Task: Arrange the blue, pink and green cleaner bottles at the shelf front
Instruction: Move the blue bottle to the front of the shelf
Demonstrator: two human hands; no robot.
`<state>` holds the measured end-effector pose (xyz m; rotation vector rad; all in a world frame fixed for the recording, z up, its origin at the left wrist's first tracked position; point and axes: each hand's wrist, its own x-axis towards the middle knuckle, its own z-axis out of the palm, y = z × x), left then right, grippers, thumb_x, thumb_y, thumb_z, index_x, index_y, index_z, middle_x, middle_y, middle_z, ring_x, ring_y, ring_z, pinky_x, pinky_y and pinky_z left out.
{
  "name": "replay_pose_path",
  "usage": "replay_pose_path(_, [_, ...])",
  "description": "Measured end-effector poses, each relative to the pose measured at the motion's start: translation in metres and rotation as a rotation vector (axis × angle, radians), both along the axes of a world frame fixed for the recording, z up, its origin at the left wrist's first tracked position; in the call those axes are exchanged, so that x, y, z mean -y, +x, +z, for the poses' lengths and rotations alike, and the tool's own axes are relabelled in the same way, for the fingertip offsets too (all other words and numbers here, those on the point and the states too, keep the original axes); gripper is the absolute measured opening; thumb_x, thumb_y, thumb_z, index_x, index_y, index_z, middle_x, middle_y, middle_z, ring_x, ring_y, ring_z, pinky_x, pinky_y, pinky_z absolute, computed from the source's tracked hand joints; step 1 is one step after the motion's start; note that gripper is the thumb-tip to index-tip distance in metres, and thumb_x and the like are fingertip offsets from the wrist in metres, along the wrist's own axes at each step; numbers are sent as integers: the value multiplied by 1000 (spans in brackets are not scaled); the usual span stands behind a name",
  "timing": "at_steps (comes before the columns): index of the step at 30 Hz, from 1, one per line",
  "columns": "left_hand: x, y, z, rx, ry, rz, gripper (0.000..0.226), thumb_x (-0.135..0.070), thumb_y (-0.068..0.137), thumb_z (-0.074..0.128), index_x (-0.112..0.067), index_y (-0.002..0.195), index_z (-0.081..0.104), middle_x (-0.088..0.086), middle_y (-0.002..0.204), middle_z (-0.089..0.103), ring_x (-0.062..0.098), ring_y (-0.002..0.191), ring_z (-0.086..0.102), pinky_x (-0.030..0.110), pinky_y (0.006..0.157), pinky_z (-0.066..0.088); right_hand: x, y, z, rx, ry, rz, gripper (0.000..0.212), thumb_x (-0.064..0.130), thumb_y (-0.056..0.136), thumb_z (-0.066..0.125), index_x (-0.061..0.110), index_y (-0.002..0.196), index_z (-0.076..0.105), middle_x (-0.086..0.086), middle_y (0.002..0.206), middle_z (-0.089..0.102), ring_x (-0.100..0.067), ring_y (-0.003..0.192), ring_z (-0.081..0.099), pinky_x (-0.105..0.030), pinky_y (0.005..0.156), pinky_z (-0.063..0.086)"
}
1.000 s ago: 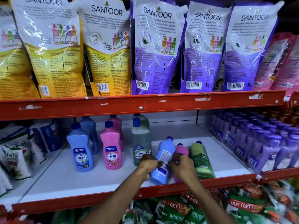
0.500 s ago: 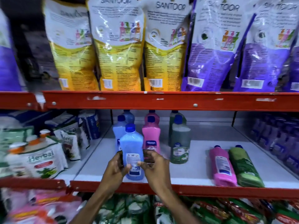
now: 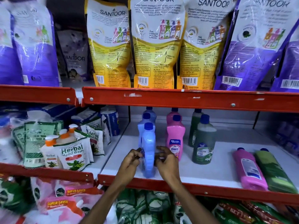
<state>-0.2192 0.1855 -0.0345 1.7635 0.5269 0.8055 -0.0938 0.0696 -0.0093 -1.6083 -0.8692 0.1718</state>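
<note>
A blue cleaner bottle [image 3: 148, 147] stands upright near the front of the white shelf [image 3: 215, 172], turned edge-on to me. My left hand [image 3: 131, 162] and my right hand [image 3: 166, 160] grip its lower sides. More blue bottles [image 3: 146, 120] line up behind it. To the right stand a pink bottle [image 3: 175, 138] and a green bottle [image 3: 204, 143], each with another of its colour behind. At the far right a pink bottle [image 3: 249, 170] and a green bottle [image 3: 273, 170] lie flat, caps pointing to the back.
A red shelf rail [image 3: 210, 190] runs along the front edge, another red rail [image 3: 178, 98] overhead. Herbal hand wash pouches and pump bottles [image 3: 68, 151] fill the left bay. Santoor refill pouches [image 3: 157, 46] hang over the upper shelf. Purple bottles blur at the far right.
The blue bottle, lifted from lying at the right a second ago, now stands at the front of the blue row and has been turned edge-on. My view shifted left.
</note>
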Motion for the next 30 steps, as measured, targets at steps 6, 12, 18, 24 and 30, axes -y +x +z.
replay_pose_path(6, [-2, 0, -1, 35, 32, 80, 40, 15, 90, 51, -20, 111, 49, -1, 106, 65, 9, 95, 67, 25, 81, 55, 9, 5, -6, 2, -92, 250, 43, -9, 77, 61, 23, 106, 65, 1, 108, 75, -8, 99, 71, -21, 86, 56])
replay_pose_path(12, [2, -3, -2, 17, 109, 50, 44, -6, 90, 68, -16, 131, 54, 3, 127, 66, 14, 113, 68, 34, 94, 60, 7, 8, -6, 51, -101, 258, 49, -11, 87, 50, 10, 131, 56, -1, 120, 68, -1, 101, 65, -11, 84, 53])
replay_pose_path(18, [7, -5, -5, 32, 112, 74, 44, -5, 90, 67, -20, 129, 53, -9, 120, 70, 4, 108, 70, 28, 91, 61, 10, 2, -7, 32, -91, 280, 46, -8, 90, 48, 16, 129, 56, 0, 121, 66, -3, 106, 64, -18, 93, 54])
replay_pose_path(24, [8, -14, -8, 14, 99, 63, 44, -3, 91, 66, -15, 132, 52, 2, 126, 69, 18, 117, 68, 43, 98, 58, 13, -3, -14, 24, -106, 301, 40, 1, 92, 53, 14, 130, 56, -2, 123, 68, 11, 99, 64, -8, 82, 52])
replay_pose_path(30, [38, -29, 2, -9, 373, 301, 63, -24, 91, 69, -20, 147, 41, -2, 151, 48, 14, 140, 47, 32, 112, 41, 36, -10, -8, 152, -109, 229, 55, 7, 93, 54, 22, 144, 42, 2, 145, 53, -11, 129, 53, -29, 109, 46])
